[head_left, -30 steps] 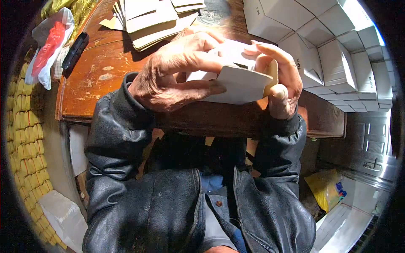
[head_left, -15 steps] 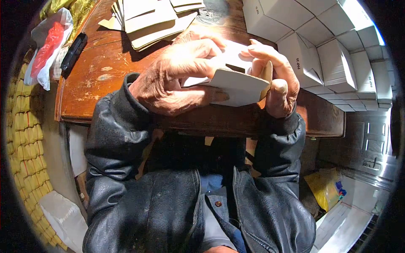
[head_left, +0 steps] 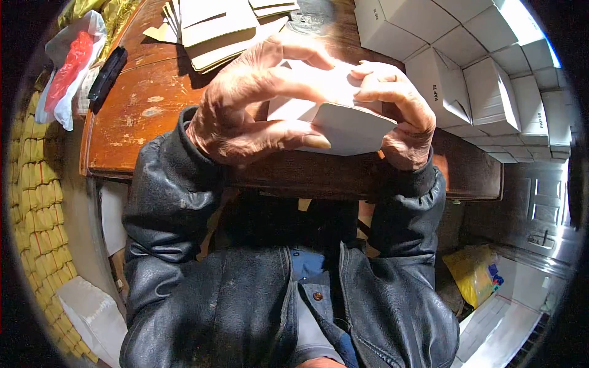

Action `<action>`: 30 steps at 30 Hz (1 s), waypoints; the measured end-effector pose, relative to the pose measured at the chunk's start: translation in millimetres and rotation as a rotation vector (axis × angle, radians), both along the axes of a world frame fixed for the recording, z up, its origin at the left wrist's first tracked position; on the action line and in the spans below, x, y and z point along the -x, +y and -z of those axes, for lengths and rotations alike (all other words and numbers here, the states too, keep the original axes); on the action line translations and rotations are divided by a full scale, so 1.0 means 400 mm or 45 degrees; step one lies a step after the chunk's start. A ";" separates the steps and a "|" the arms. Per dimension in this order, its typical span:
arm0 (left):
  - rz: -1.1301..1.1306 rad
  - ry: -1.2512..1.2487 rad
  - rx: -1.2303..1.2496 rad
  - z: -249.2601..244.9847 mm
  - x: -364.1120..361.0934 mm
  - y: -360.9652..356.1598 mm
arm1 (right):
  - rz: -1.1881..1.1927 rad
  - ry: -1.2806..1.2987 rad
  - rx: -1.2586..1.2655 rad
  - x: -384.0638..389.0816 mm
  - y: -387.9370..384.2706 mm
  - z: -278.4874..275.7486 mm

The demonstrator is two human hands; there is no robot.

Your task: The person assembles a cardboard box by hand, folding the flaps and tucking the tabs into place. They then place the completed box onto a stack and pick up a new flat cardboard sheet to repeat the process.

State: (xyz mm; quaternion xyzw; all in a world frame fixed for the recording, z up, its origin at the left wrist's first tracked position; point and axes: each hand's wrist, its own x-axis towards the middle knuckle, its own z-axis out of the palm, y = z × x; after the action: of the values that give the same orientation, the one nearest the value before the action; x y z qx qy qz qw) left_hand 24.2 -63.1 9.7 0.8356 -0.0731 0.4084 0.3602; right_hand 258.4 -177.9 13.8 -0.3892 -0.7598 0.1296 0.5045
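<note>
A small white cardboard box (head_left: pixel 353 132) is between my two hands above the near edge of the table. My left hand (head_left: pixel 242 104) grips its left side, fingers bent over the far part and thumb at the near panel's left edge. On the other side, my right hand (head_left: pixel 411 110) curls its fingers over the top and right end; its thumb is mostly hidden. The near panel stands up with its cut edge along the top. Strong glare washes out the box's upper face.
Flat cardboard blanks (head_left: pixel 221 40) are piled at the back left of the wooden table (head_left: pixel 135 135). White boxes (head_left: pixel 451 89) are stacked at the right. A black object (head_left: pixel 108 76) and a plastic bag with red contents (head_left: pixel 72 70) lie by the left edge.
The brown-edged flap at the box's right end has gone from sight, and the gap behind the near panel is no longer visible. My left fingers have lifted and spread; my right thumb has moved behind the box.
</note>
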 end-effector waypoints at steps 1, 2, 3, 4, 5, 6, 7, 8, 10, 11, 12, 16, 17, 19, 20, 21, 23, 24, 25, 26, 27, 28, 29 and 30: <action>-0.006 -0.002 -0.009 0.004 0.002 0.002 | -0.023 0.016 0.001 0.000 0.001 -0.001; -0.011 -0.005 -0.019 0.006 0.002 0.003 | -0.046 0.031 0.002 -0.001 0.001 -0.001; -0.004 -0.040 -0.008 0.005 0.000 0.001 | -0.068 0.046 0.004 -0.001 0.001 0.000; 0.004 -0.074 0.004 0.003 -0.005 -0.002 | -0.058 0.035 -0.005 -0.003 0.002 0.003; 0.011 -0.108 0.015 0.000 -0.007 -0.004 | -0.048 0.023 -0.015 -0.005 0.004 0.009; -0.029 -0.057 -0.066 -0.005 -0.005 -0.004 | -0.037 0.011 -0.024 -0.006 0.005 0.012; -0.068 -0.006 -0.146 -0.012 -0.001 -0.002 | -0.032 0.008 -0.018 -0.004 0.004 0.010; -0.108 0.045 -0.227 -0.015 0.002 -0.001 | -0.027 0.005 -0.013 0.000 0.002 0.005; -0.047 0.036 -0.187 0.012 -0.008 0.004 | -0.026 0.029 -0.003 0.003 -0.003 0.004; -0.137 0.055 -0.276 0.014 -0.011 -0.006 | -0.030 0.058 0.001 0.002 -0.006 0.006; -0.140 0.071 -0.257 0.006 -0.010 -0.011 | -0.034 0.085 0.005 0.000 -0.007 0.006; -0.152 0.123 -0.223 -0.020 -0.003 -0.018 | -0.113 0.176 -0.073 0.000 -0.012 0.014; -0.150 0.135 -0.223 -0.020 -0.003 -0.019 | -0.113 0.182 -0.107 -0.001 -0.011 0.023; -0.155 0.136 -0.235 -0.015 -0.005 -0.016 | -0.071 0.219 -0.103 0.016 -0.024 0.031; -0.157 0.138 -0.239 -0.011 -0.006 -0.013 | -0.036 0.211 -0.116 0.020 -0.025 0.035; -0.096 0.168 -0.204 -0.008 -0.002 -0.006 | -0.001 0.203 -0.128 0.024 -0.027 0.039; -0.115 0.177 -0.156 -0.016 0.001 -0.009 | 0.034 0.120 -0.155 0.021 -0.024 0.038; -0.123 0.181 -0.133 -0.020 0.003 -0.012 | 0.043 0.062 -0.175 0.016 -0.022 0.037; -0.145 0.174 -0.111 -0.021 0.007 -0.014 | 0.034 -0.028 -0.206 0.003 -0.016 0.036; -0.132 0.144 -0.077 -0.017 0.005 -0.015 | 0.049 0.009 -0.180 0.009 -0.018 0.033; -0.120 0.114 -0.043 -0.010 0.002 -0.015 | 0.062 0.047 -0.154 0.014 -0.019 0.031; -0.106 0.084 -0.009 -0.006 0.000 -0.015 | 0.101 0.211 -0.070 0.049 -0.033 0.026; -0.095 0.082 -0.002 -0.004 0.001 -0.014 | 0.124 0.269 -0.037 0.057 -0.037 0.025; -0.085 0.079 0.005 -0.002 0.003 -0.013 | 0.146 0.329 -0.005 0.065 -0.040 0.025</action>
State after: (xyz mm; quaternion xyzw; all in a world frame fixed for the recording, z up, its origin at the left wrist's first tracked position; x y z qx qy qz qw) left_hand 23.0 -68.3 10.6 0.8490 -0.0333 0.3943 0.3501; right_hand 232.6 -194.0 3.9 -0.4111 -0.6653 0.1481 0.6054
